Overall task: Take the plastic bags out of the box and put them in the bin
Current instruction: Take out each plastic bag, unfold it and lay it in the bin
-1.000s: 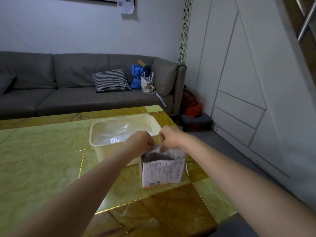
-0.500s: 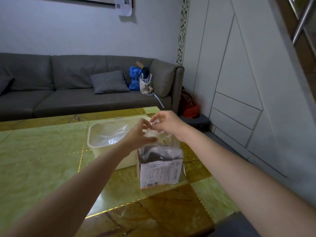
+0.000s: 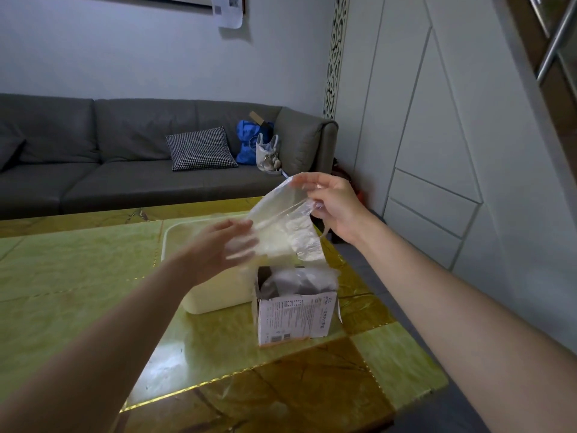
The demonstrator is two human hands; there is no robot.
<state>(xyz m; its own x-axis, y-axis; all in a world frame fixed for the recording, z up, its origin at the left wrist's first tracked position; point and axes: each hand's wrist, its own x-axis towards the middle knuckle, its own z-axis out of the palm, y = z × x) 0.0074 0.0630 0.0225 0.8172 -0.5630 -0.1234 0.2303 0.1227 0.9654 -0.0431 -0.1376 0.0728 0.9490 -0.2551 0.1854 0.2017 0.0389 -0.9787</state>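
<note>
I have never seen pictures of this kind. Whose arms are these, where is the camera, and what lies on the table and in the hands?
No machine is here: a person wears one wide-angle camera on the head, so you look down along their two bare arms. On the glossy green-and-gold table stand a cream plastic bin and, right of it, a small printed cardboard box with plastic showing at its open top. The right hand pinches a thin clear plastic bag, lifted above the box. The left hand is blurred, with its fingers straight at the bag's edge. Behind the table is a grey sofa.
</note>
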